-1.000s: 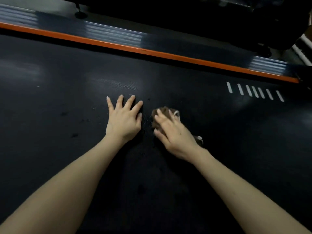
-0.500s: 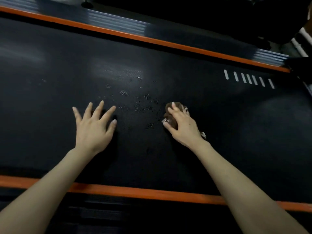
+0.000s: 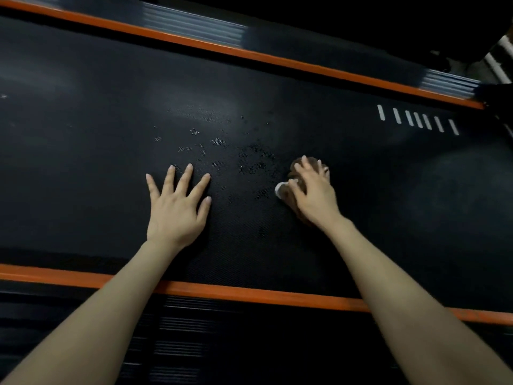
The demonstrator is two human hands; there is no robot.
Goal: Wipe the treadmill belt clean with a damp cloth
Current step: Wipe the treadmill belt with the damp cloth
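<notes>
The black treadmill belt [image 3: 83,162] runs across the view between two orange strips. A patch of damp specks [image 3: 249,159] glistens on it between my hands. My right hand [image 3: 313,195] presses a bunched brown cloth [image 3: 290,200] onto the belt to the right of the specks, with fingers curled over the cloth. A white tag of the cloth pokes out by my thumb. My left hand [image 3: 177,207] lies flat on the belt with fingers spread, left of the specks, holding nothing.
Several short white marks [image 3: 416,120] are printed on the belt at the far right. The near orange strip [image 3: 249,294] borders a ribbed black side rail [image 3: 180,343] under my forearms. The far orange strip [image 3: 249,55] has another ribbed rail behind it.
My hands have moved apart, and the damp specks between them have come into sight. My right hand has slid the cloth a little to the right. The near rail has entered the view.
</notes>
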